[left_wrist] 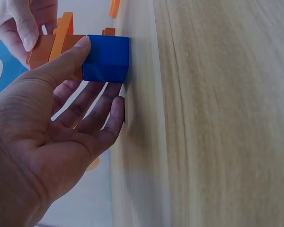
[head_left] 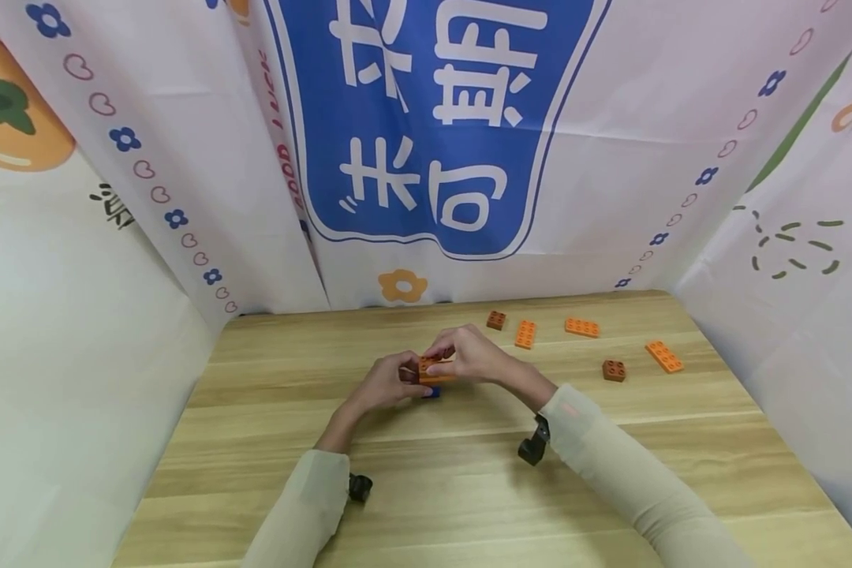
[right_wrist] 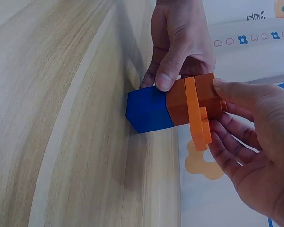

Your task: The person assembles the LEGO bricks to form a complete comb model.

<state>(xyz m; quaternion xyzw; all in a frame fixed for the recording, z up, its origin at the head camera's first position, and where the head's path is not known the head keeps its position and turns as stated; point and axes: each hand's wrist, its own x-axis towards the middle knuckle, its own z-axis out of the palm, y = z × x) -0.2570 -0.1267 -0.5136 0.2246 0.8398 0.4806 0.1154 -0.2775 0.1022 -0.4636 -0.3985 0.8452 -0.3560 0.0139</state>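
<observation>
A small tower of toy building bricks stands on the table. At its foot is a blue brick (right_wrist: 149,109), above it a brown brick (right_wrist: 176,101), then a thin orange brick (right_wrist: 195,113) jutting out to one side, and a second brown brick (right_wrist: 208,92) on top. My left hand (head_left: 386,383) grips the tower low down, thumb across the seam of the blue and lower brown bricks, fingers behind. With thumb and fingers, my right hand (head_left: 472,355) pinches the upper brown brick. In the head view the hands cover much of the tower.
Several loose bricks lie toward the back right: a brown brick (head_left: 496,319), an orange brick (head_left: 525,334), another orange brick (head_left: 582,327), a brown brick (head_left: 614,370) and an orange brick (head_left: 663,356). Printed cloth (head_left: 596,197) hangs around the wooden table (head_left: 454,489).
</observation>
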